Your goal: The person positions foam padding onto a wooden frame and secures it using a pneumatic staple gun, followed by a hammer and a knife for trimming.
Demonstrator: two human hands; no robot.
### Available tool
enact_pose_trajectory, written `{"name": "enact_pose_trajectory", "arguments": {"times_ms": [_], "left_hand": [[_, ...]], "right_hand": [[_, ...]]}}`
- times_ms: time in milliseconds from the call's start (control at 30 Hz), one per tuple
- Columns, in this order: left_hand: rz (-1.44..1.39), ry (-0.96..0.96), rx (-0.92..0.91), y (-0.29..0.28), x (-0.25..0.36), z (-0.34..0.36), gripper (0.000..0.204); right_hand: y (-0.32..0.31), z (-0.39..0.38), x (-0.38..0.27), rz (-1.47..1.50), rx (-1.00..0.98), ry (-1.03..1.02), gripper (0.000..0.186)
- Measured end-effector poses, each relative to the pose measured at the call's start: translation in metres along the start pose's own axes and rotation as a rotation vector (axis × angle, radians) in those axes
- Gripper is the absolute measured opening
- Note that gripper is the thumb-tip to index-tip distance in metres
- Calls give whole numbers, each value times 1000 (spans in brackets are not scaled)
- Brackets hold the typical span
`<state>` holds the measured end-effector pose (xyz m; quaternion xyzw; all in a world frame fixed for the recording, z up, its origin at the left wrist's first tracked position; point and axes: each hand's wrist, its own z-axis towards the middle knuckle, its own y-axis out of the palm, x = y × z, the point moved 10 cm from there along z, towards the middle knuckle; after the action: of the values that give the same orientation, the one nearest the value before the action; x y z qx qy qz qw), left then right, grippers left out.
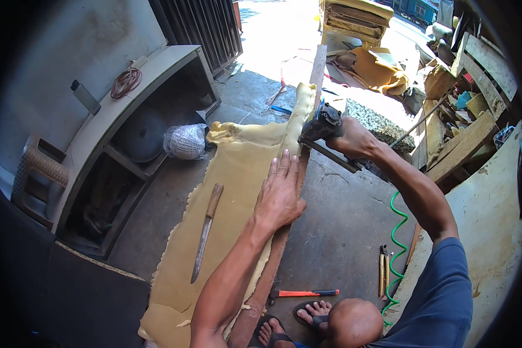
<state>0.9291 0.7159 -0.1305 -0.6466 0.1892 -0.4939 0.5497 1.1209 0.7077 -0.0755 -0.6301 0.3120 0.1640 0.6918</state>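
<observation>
My right hand (pixel 352 139) is wrapped round a dark blue and black staple gun (pixel 323 120), whose nose meets the foam edge along a long wooden plank (pixel 268 264). A yellowish foam sheet (pixel 235 174) spreads out left of the plank, and its far end is folded or rolled into a thick lip. My left hand (pixel 279 200) lies flat on the foam beside the plank, fingers stretched forward and thumb out over the plank's edge. A knife with a wooden handle (pixel 213 203) rests on the foam left of my left forearm.
A hammer (pixel 307 293) and pincers (pixel 383 271) lie on the floor by my feet, near a coiled green hose (pixel 398 232). A plastic-wrapped roll (pixel 185 141) touches the foam's far left. A low cabinet (pixel 148 66) stands left; scrap wood (pixel 467 142) is piled right.
</observation>
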Motion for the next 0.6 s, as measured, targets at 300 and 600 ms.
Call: {"name": "enact_pose_trajectory", "arguments": {"times_ms": [300,600], "left_hand": [[-42,-11,53,0,-6,-2,93],[-208,30,52,-10,-4,-23,95]], "right_hand": [[21,-34,-19,120,-18,-89,28],[14,-31,-4,-21,-18,80,28]]}}
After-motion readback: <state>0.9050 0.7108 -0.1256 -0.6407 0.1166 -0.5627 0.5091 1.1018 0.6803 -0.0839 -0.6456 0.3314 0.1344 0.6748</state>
